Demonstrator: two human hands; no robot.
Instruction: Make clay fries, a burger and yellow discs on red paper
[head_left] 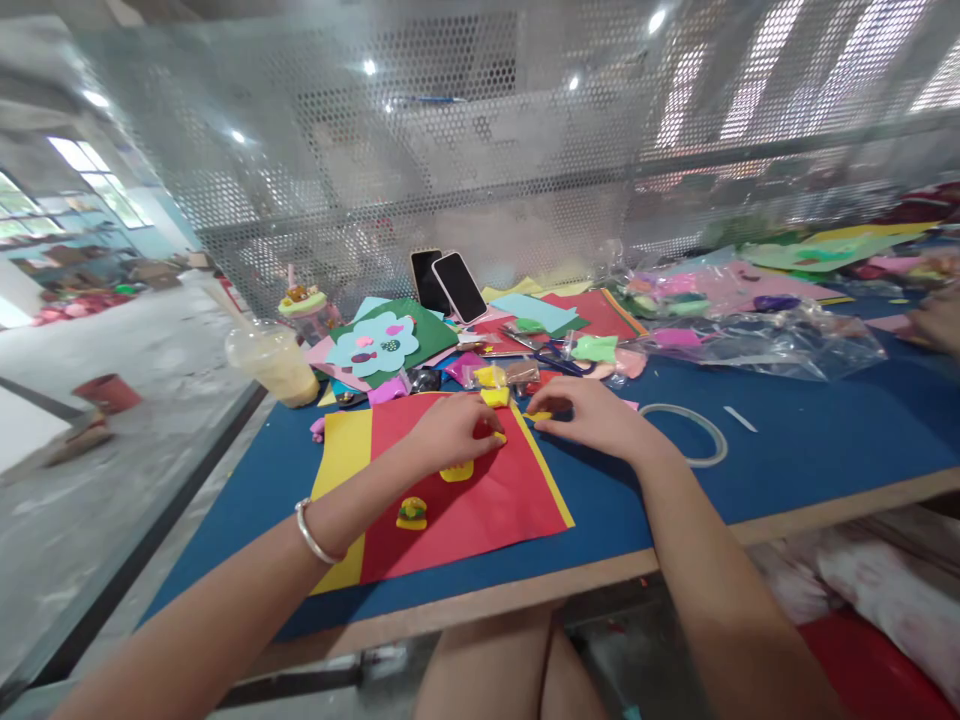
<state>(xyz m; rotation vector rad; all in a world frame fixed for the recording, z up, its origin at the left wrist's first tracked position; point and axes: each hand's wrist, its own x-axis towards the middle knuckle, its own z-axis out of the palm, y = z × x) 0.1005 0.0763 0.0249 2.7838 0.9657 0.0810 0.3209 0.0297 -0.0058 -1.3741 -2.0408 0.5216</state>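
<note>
My left hand (459, 428) is over the red paper (450, 540), its fingers curled in a pinch round a small yellow piece of clay (500, 438). Just past the paper's right edge, my right hand (583, 412) closes thumb and fingers on an orange-yellow piece of clay (538, 415). A yellow clay shape (457, 471) lies on the red paper, partly hidden under my left hand. Nearer to me on that sheet is a small clay burger (412, 513). Yellow paper (337, 510) shows along the sheet's left side. Beyond my hands lies a yellow clay packet (495, 397).
Two phones (460, 286) lean on the perforated metal screen (337, 220). A drink cup (274, 365) stands at the left edge. Scissors (562, 358), clay packets and coloured papers crowd the back. A tape roll (712, 440) lies right; another person's hand (937, 320) is at far right.
</note>
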